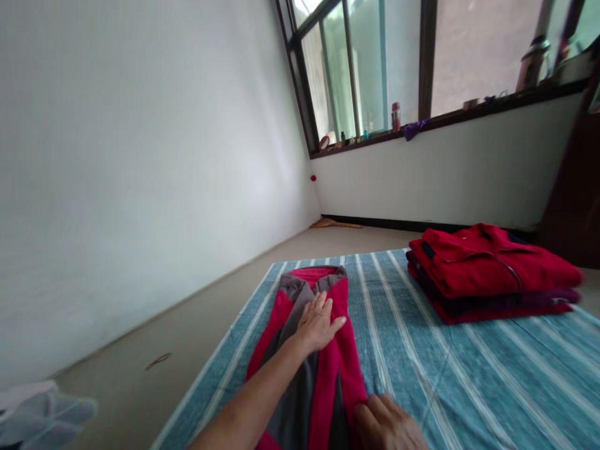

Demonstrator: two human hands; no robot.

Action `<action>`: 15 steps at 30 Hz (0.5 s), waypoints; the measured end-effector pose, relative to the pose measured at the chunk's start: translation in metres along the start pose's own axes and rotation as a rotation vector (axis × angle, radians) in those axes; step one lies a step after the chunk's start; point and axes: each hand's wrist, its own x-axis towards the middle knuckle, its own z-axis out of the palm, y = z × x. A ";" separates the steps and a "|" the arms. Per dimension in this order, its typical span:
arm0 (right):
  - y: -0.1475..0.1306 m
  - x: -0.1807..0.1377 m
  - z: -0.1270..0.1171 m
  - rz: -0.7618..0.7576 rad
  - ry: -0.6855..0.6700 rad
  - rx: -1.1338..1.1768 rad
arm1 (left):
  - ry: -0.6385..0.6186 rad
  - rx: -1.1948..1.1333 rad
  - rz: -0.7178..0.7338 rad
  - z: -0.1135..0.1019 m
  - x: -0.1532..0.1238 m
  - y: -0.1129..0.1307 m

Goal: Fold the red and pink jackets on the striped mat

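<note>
A crimson and grey jacket [344, 350] lies folded lengthwise into a narrow strip on the striped cloth, its collar at the far end. My left hand [316, 325] rests flat on it just below the collar, fingers stretched out and thumb apart. At the lower edge of the view, my right hand [389, 425] has curled fingers gripping the jacket's right side. The near end of the jacket runs out of view.
Folded red and dark clothes [487, 275] form a stack on the right of the blue-green striped cloth [398, 350]. A white wall [140, 156] rises on the left. Small items and a pink bottle [396, 117] stand on the windowsill. Pale fabric [42, 412] shows at lower left.
</note>
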 end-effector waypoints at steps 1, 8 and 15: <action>0.000 0.001 -0.005 0.007 -0.030 0.015 | -0.012 0.008 -0.011 -0.002 -0.019 -0.005; 0.001 -0.014 -0.014 0.049 -0.244 0.146 | -0.076 -0.008 -0.099 0.021 -0.117 -0.024; 0.003 -0.011 -0.022 0.049 -0.275 0.071 | -0.016 -0.065 -0.056 0.041 -0.125 -0.022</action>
